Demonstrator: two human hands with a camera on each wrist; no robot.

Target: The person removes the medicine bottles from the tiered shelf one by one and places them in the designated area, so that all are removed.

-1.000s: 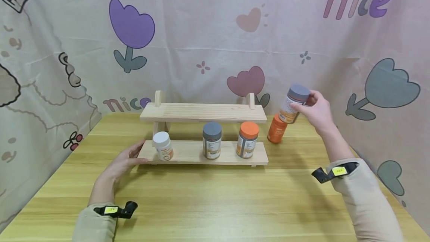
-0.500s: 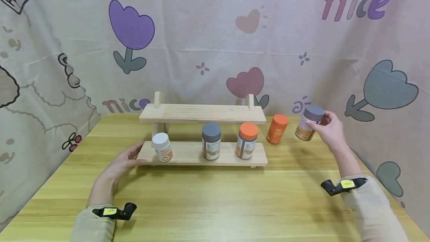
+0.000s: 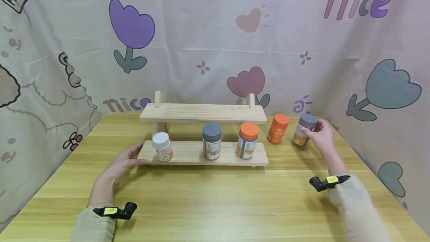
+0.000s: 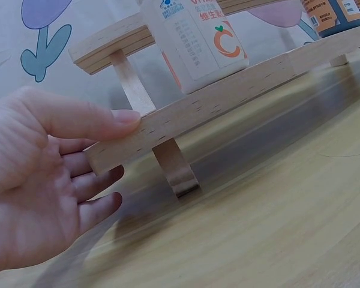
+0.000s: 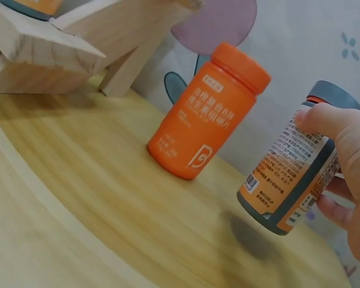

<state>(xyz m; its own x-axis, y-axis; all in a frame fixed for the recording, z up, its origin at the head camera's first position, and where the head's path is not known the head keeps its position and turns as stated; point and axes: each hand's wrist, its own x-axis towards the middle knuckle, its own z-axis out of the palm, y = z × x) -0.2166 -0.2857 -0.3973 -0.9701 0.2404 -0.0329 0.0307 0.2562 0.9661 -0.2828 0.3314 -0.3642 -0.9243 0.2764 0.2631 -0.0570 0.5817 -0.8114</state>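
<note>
My right hand grips a grey-lidded pill bottle with an orange and white label, thumb on the near side. In the right wrist view this bottle is tilted, its base close over the tabletop with a shadow below. Left of it stands an orange pill bottle. My left hand holds the left end of a two-tier wooden shelf; in the left wrist view its thumb lies on the lower board and the fingers curl beneath. Near that hand a white pill bottle stands on the lower board.
Also on the lower board are a grey-lidded bottle and an orange-lidded bottle. The upper board runs behind them. A printed cloth hangs behind the wooden table.
My right hand has carried the grey-lidded pill bottle rightward and down from over the orange bottle, then slightly back left, low beside it. The left hand stays on the shelf end.
</note>
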